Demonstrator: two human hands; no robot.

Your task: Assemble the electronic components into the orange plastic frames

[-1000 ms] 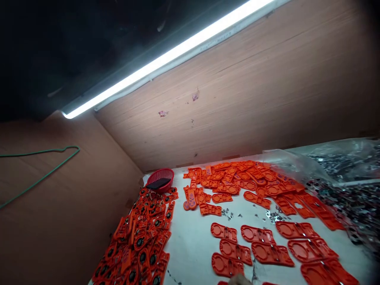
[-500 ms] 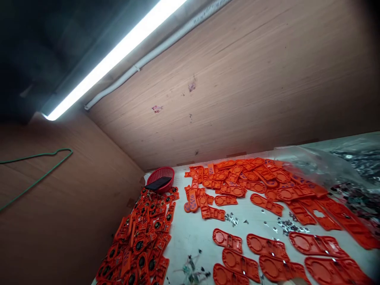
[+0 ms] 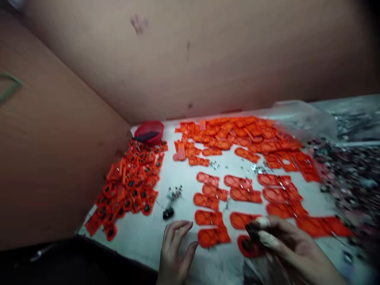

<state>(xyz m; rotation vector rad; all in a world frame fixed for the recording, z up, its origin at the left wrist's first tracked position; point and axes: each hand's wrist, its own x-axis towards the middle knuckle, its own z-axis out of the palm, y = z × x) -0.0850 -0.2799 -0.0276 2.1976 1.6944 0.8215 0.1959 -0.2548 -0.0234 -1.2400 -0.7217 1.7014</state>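
Observation:
My left hand (image 3: 175, 253) is over the front of the white table with fingers apart and nothing in it. Just right of it lie orange plastic casings (image 3: 209, 237), set out in loose rows. My right hand (image 3: 292, 247), with white coverings on the thumb and a finger, pinches a small dark part (image 3: 252, 231). Blur hides what kind of part it is. Below the pinch is an orange casing with a dark round piece (image 3: 246, 246) in it, partly hidden by the hand. A small black cluster (image 3: 168, 213) sits beyond my left fingertips.
Orange casings with dark round parts (image 3: 130, 190) are heaped at the left. More casings (image 3: 231, 132) pile up along the back, near a red basket (image 3: 158, 138). Small metal bits (image 3: 258, 169) lie mid-table. Dark small parts (image 3: 347, 178) and clear plastic (image 3: 303, 114) fill the right side.
The view has tilted down, bringing the table's front edge into sight and taking the lamp out. Both hands now show; before, only a trace was visible at the bottom edge.

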